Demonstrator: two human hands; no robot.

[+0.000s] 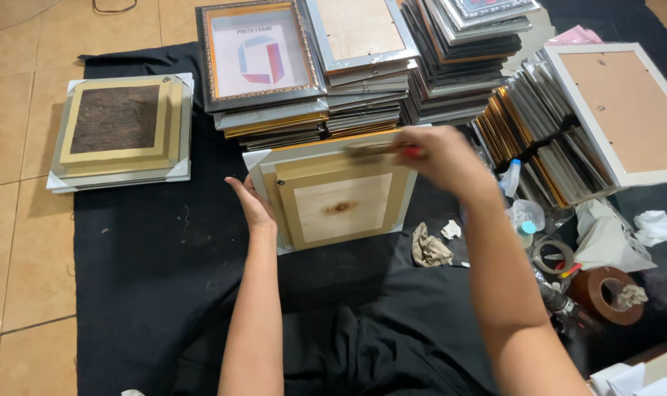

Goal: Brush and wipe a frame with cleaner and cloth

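A picture frame (pixel 333 194) lies face down on the black cloth (pixel 157 257), its pale wooden backing board up. My left hand (pixel 251 205) rests flat against the frame's left edge, fingers together. My right hand (pixel 440 158) hovers over the frame's top right corner. It grips a thin tool with a red handle (pixel 410 152), whose blurred tip (pixel 370 149) points left across the frame's top edge.
Tall stacks of frames (pixel 363 66) stand behind. More frames (pixel 546 132) lean at the right. A small stack (pixel 121 132) lies at the left. Rolls of tape (pixel 605 293), a small bottle (pixel 511 178) and crumpled rags (pixel 430 248) sit at the right.
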